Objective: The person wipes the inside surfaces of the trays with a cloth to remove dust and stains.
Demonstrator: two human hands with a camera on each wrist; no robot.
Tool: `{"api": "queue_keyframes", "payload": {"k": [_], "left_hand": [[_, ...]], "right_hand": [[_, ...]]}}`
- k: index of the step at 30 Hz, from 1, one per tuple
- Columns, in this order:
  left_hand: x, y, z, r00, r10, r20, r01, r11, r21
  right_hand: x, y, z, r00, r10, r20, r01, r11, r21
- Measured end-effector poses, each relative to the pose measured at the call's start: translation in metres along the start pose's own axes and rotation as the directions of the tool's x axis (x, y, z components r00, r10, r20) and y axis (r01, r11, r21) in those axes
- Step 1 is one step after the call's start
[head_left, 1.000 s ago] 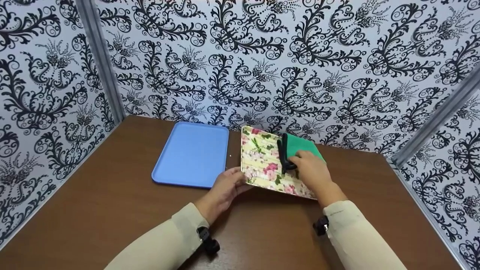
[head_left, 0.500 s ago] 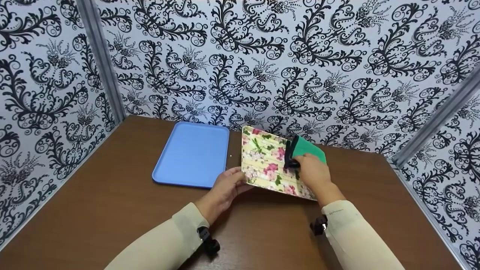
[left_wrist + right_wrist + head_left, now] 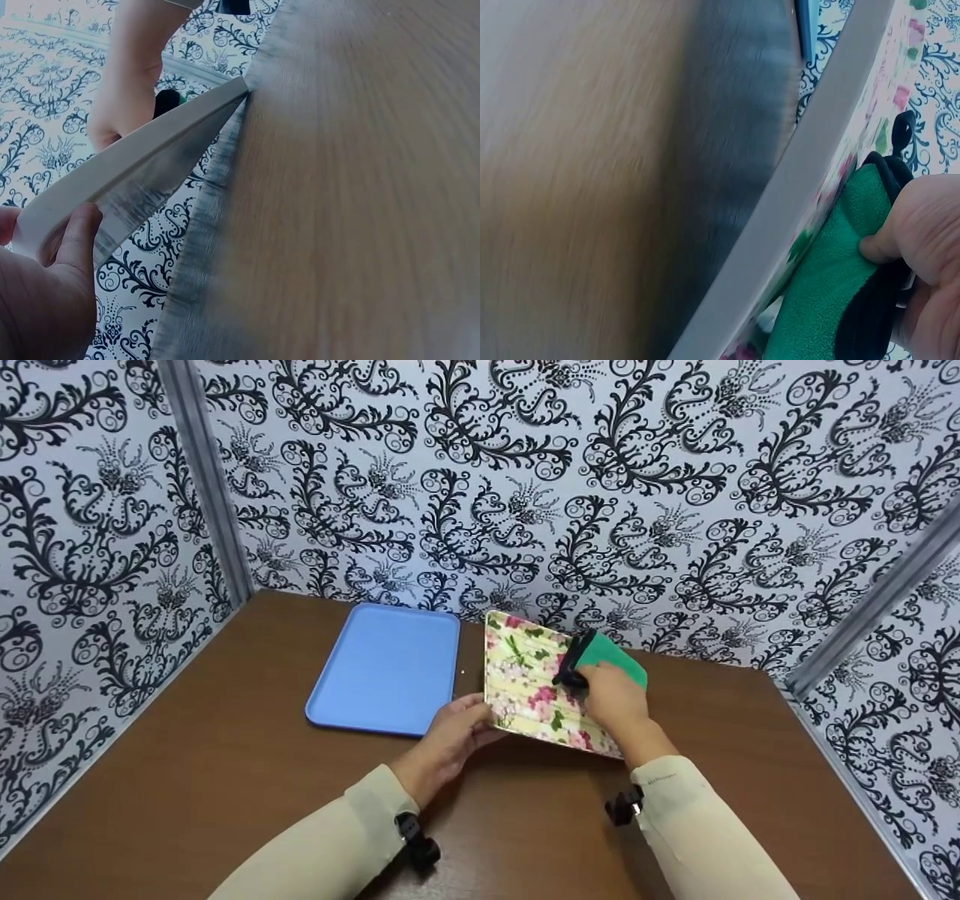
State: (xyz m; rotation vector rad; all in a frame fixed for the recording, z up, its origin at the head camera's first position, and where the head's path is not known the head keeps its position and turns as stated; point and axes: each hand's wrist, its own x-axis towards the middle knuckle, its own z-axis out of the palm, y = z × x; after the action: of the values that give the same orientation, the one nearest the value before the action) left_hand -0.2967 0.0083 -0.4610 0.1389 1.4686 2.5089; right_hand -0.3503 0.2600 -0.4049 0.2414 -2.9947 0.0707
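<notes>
My left hand (image 3: 454,735) grips the near left corner of a floral tray (image 3: 525,675), thumb on top and fingers underneath. The tray, cream with pink flowers and green leaves, is tilted, its left side raised and its right side low at the table. In the left wrist view, its pale rim (image 3: 135,150) and shiny underside show. My right hand (image 3: 619,701) pinches a green cloth (image 3: 611,656) with black edging against the tray's patterned face, on its right half. In the right wrist view, the cloth (image 3: 817,285) lies bunched along the face, with a black loop (image 3: 904,129) sticking out.
A blue tray (image 3: 386,667) lies flat on the brown table (image 3: 225,780), left of the floral one. A tiny white speck (image 3: 462,671) sits between the trays. Patterned panels (image 3: 480,472) stand behind and at both sides of the table.
My right hand first slid the cloth right across the floral tray's face, then slightly back left, its black edging tilting more. The left hand and both trays stay nearly in place.
</notes>
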Motion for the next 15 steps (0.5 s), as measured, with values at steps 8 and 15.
{"api": "queue_keyframes", "payload": {"k": [8,15], "left_hand": [[0.002,0.001,0.001,1.000,-0.010,0.011,0.010,1.000,-0.001],[0.001,0.001,0.000,1.000,-0.013,0.007,0.013,1.000,0.007]], "right_hand": [[0.003,-0.020,-0.005,0.998,-0.043,-0.046,0.043,0.999,0.004],[0.005,-0.038,-0.006,0.994,-0.071,-0.078,0.073,0.997,0.018]]}}
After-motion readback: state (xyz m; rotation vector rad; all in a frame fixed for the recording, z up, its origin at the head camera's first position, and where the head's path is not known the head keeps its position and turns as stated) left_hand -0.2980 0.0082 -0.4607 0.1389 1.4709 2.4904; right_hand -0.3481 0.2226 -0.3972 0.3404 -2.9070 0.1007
